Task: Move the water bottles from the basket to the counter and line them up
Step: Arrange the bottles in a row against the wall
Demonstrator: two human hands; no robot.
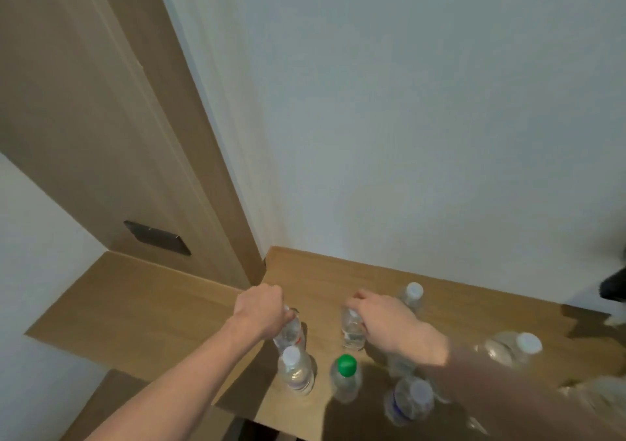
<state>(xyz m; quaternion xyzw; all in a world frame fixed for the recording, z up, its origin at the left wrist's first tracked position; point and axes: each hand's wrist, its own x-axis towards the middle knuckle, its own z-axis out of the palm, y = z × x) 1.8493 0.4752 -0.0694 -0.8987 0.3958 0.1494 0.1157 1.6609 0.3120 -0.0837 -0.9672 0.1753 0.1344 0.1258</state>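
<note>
On the counter point(338, 278), gripping one bottle top per hand, left hand point(261, 308) and right hand point(389, 322), amid crowded upright water bottles point(296, 369), risking toppling neighbours with forearms.

- I note the counter point(355, 278): wood-look top, light brown, fine grain, smooth with a matt finish.
- The tall panel point(101, 118) to the left reads as the same wood-look material, matt, plain.
- A dark plate point(157, 238) set into that panel looks like brushed metal with a dull sheen.
- The wall point(406, 101) appears as painted plaster, white, smooth, matt.
- The bottles, for example the white-capped bottle point(295, 369), are clear thin plastic, glossy, ribbed.
- The green cap point(347, 364) is opaque plastic with a slight gloss; the white caps likewise.
- I cannot judge the label material; it is blurred.
</note>
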